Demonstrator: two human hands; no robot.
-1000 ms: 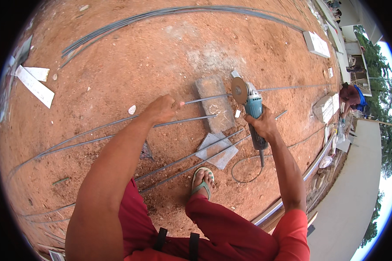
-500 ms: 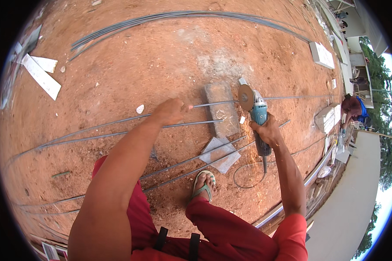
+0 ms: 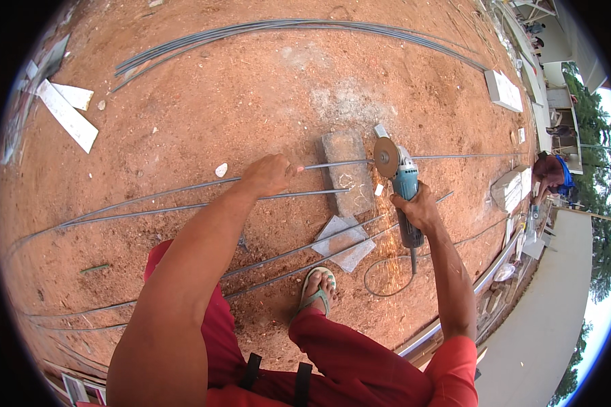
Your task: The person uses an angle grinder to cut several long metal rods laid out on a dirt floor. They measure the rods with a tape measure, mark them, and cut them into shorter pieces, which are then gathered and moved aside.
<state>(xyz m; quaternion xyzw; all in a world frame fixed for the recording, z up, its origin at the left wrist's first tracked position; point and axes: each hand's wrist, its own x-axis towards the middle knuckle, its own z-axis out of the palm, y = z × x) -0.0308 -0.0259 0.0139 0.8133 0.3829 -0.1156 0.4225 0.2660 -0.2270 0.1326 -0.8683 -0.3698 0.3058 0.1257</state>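
Note:
My left hand [image 3: 270,176] is closed round a long grey steel rod [image 3: 332,164], which lies across a concrete block [image 3: 347,146]. In my right hand [image 3: 419,205] is a teal angle grinder [image 3: 405,182], gripped by its body. Its brown cutting disc [image 3: 386,157] stands upright against the rod, just right of the block. Orange sparks [image 3: 387,234] stream down from the disc toward the ground. The exact contact point is hidden behind the disc. A second rod [image 3: 299,195] rests with its end on the block, nearer to me.
Two more rods [image 3: 299,252] cross a square grey tile [image 3: 346,243] near my sandalled foot [image 3: 317,288]. The grinder's cord [image 3: 368,285] loops on the dirt. A rod bundle [image 3: 251,27] lies at the far side. Another person [image 3: 551,173] crouches at the right.
The spark stream below the disc looks denser and longer. The hands, grinder and rod keep nearly the same places; the whole view has shifted slightly.

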